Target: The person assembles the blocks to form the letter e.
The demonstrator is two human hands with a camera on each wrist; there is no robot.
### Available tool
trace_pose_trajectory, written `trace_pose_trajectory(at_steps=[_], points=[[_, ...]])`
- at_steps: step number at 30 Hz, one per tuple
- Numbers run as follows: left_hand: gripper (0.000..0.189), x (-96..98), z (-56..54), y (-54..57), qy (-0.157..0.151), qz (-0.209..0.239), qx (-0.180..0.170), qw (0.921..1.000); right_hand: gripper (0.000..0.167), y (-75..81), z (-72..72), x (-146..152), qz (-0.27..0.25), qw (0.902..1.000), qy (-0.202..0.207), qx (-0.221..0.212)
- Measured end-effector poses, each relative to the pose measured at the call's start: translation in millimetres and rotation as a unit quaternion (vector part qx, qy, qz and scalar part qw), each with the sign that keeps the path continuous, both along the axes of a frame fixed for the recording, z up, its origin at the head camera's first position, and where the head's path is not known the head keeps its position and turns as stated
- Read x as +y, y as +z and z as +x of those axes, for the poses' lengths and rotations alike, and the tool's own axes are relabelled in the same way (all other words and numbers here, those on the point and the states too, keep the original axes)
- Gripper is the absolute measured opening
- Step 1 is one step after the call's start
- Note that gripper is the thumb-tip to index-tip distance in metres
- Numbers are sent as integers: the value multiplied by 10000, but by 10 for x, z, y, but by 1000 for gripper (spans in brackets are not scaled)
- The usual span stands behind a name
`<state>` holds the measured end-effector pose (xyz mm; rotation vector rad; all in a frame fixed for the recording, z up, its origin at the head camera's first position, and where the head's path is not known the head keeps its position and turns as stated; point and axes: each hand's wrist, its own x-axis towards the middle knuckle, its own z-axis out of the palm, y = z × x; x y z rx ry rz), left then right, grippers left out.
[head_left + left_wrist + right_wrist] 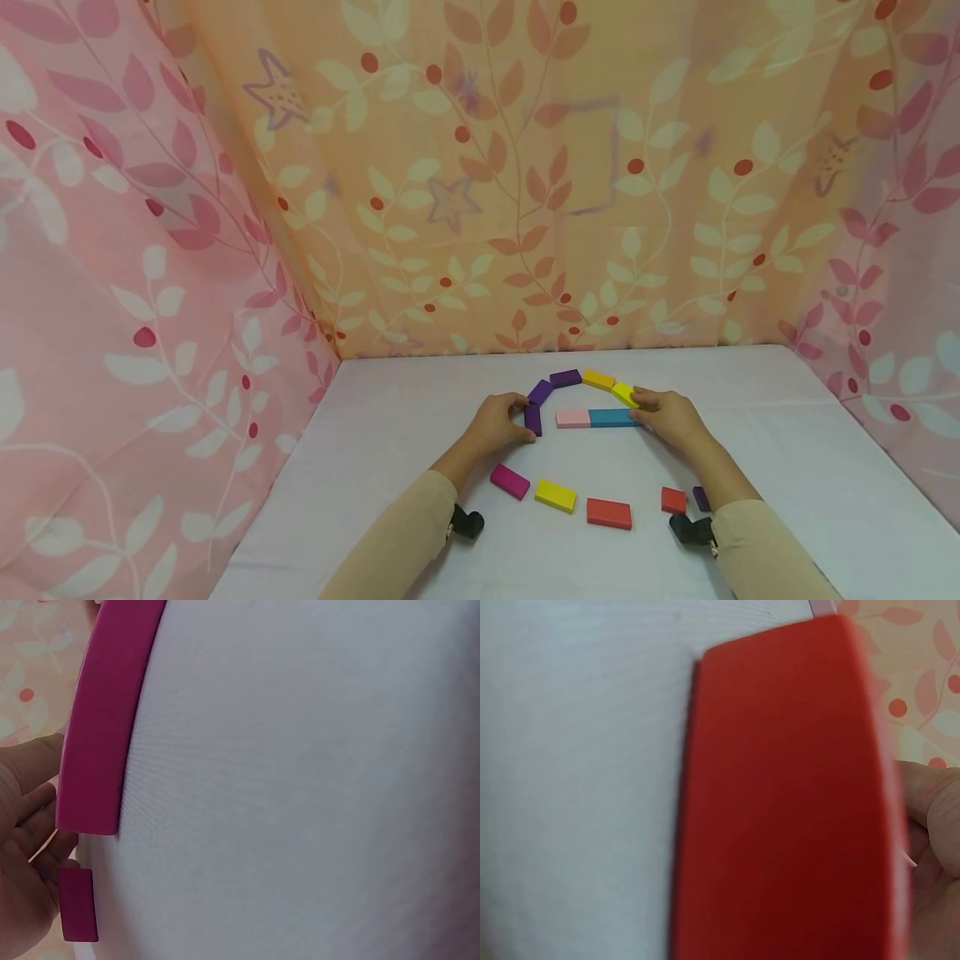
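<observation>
Blue block (pixel 611 417) as reference: purple block (pixel 532 421) left of it, pinched by left hand (pixel 495 421), thumb and finger. Right hand (pixel 673 418) at its right end, near bright-yellow block (pixel 622 393) behind; can't tell whether fingers grip.

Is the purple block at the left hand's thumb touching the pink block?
Apart. The head view shows a strip of white tabletop between the purple block at the left hand and the pink block.
</observation>
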<state>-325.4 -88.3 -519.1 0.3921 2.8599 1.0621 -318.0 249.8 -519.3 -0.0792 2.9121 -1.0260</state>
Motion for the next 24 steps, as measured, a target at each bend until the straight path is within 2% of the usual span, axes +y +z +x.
trace_pose_trajectory(at_steps=[24], points=[[65,-3,12,14,13,0,-67,10000,53,18,-3,8,-17,10000,-21,-69]])
